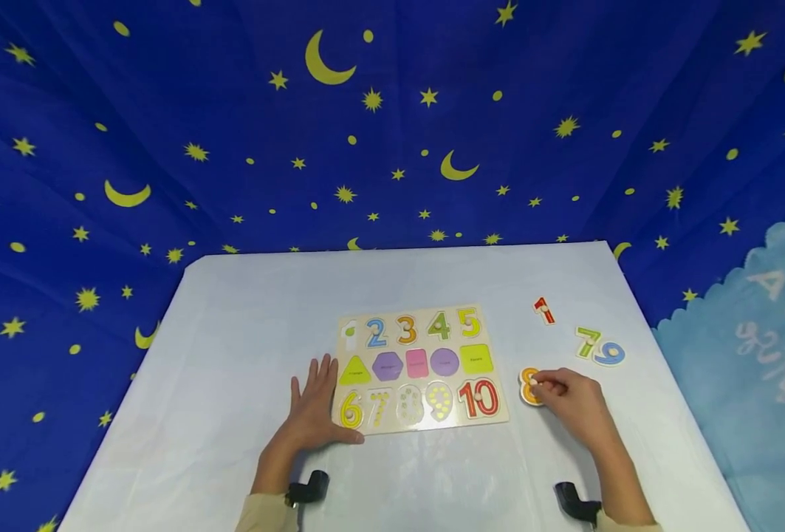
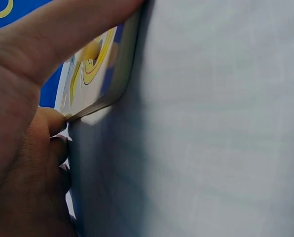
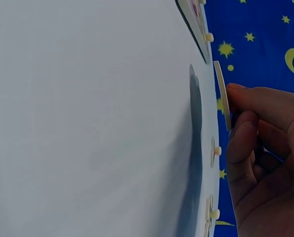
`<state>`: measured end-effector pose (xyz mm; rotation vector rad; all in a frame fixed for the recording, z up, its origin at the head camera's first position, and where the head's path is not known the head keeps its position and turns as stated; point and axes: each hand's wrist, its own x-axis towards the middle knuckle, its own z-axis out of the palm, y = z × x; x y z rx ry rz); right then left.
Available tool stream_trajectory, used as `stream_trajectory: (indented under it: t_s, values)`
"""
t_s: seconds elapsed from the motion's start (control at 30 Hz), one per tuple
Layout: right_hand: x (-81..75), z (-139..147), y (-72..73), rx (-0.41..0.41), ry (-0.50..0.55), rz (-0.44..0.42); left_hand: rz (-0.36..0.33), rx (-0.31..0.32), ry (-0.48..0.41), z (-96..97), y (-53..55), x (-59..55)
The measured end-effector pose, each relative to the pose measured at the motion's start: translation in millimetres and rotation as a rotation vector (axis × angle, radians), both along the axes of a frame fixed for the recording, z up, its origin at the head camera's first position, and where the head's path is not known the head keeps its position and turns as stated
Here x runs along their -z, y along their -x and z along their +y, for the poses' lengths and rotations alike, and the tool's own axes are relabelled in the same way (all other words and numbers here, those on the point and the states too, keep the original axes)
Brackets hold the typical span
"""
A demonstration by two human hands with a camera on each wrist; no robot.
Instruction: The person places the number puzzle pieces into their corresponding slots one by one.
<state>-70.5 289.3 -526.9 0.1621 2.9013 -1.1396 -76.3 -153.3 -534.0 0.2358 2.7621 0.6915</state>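
Observation:
A wooden number puzzle board (image 1: 425, 426) lies on the white table. My left hand (image 1: 315, 414) rests at its lower left corner, fingers extended along the left side and thumb along the near edge. In the left wrist view the thumb crosses in front of the board's edge (image 2: 120, 81). To the right of the board, my right hand (image 1: 574, 406) pinches an orange number 8 piece (image 1: 526, 388) between thumb and fingers. The right wrist view shows that piece (image 3: 221, 89) edge-on, raised off the table with its shadow apart from it. Recesses 1, 7, 8 and 9 show their printed bottoms.
A red 1 piece (image 1: 544, 311) lies at the back right. Nearer the right edge, a green 7 piece (image 1: 588, 343) lies against a blue 9 piece (image 1: 609, 354). A blue star-and-moon curtain (image 1: 392, 199) hangs behind the table (image 1: 232, 318).

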Motion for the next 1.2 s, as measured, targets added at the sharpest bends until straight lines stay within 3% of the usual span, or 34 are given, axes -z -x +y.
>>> stream_trajectory:
  t_s: [0.27,1.2]
  values:
    - [1.8,-9,-5.9,-0.016,0.027,0.028,-0.009,-0.001,0.005,-1.5,-1.7,-2.0]
    - [1.9,-62,5.4,-0.123,0.154,0.022,-0.002,-0.006,0.006,-0.4,0.9,1.8]
